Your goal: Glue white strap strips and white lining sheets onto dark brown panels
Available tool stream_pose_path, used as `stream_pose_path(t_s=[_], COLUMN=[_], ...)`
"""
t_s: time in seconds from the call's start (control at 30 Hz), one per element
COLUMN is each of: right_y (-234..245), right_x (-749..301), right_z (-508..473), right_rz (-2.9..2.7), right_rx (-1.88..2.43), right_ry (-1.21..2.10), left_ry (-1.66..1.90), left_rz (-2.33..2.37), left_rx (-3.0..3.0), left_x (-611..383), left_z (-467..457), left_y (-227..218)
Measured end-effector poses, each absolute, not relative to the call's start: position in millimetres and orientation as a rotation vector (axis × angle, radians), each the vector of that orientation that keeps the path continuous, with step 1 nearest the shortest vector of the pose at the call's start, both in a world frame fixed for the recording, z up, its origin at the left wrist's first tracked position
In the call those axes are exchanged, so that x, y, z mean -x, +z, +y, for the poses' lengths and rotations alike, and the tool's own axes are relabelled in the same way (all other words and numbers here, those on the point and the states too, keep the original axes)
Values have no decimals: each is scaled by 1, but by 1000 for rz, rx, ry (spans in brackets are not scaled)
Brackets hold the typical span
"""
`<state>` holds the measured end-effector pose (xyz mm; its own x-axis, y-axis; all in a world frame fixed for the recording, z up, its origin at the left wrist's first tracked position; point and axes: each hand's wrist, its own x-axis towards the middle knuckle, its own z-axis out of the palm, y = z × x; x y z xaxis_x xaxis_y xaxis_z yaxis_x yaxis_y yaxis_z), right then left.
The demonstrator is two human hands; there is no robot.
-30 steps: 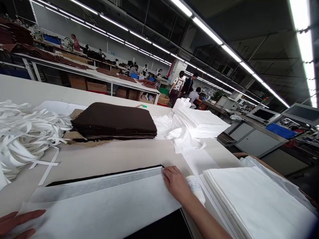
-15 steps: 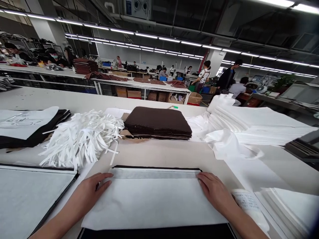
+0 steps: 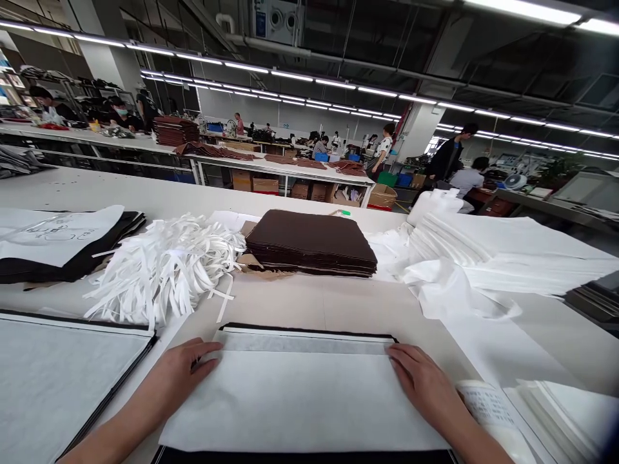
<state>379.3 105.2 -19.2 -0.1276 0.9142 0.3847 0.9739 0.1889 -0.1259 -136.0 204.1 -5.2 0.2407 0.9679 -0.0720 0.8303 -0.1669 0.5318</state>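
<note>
A white interlining sheet [image 3: 300,399] lies over black fabric [image 3: 309,456], with a strip of black showing along its far and near edges. A pale narrow band [image 3: 304,343] runs across the sheet's far end. At that band's left end rests my left hand [image 3: 186,370], its forefinger and thumb stretched out and apart at the sheet's edge. My right hand [image 3: 418,377] lies on the far right corner, fingers extended over the sheet and the thumb spread below them. Neither hand visibly pinches the material.
Loose white strips [image 3: 169,270] heap up left of a dark brown fabric stack [image 3: 309,241]. White-covered black panels [image 3: 58,380] lie at left. White sheets [image 3: 522,245] pile at right, near a white roll [image 3: 493,412] by my right forearm. People work at tables behind.
The view has shifted slightly, so the scene sits a little lower and further right. Both hands stay at the sheet's far corners.
</note>
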Motion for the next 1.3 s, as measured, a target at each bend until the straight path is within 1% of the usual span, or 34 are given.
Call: stream_pose_path(t_s=[0.37, 0.7, 0.83, 0.9, 0.97, 1.03, 1.1, 1.2, 1.3], right_y=[-31, -34, -31, -29, -27, -25, -21, -10, 4], right_x=[-387, -391, -390, -388, -385, -377, -362, -321, -267], right_z=[106, 106, 106, 106, 105, 106, 107, 110, 115], right_rz=[-2083, -2095, -2091, -2083, -2067, -2046, -2033, -2081, -2191], right_rx=[1776, 1776, 1787, 1815, 1846, 1863, 1848, 1775, 1706], right_ry=[-232, -234, -239, -223, -228, -244, -234, -104, 132], left_ry=[316, 92, 57, 116, 269, 424, 480, 448, 429], left_rz=[1714, 1774, 1758, 1766, 1760, 1675, 1530, 1351, 1307], left_rx=[-2164, -2249, -2296, -2366, -2496, -2635, -2725, -2805, -2878], left_x=[134, 134, 138, 141, 140, 133, 120, 100, 89], left_z=[200, 195, 196, 199, 201, 201, 197, 190, 185], left_y=[6, 11, 7, 1, -6, -11, -15, -20, -25])
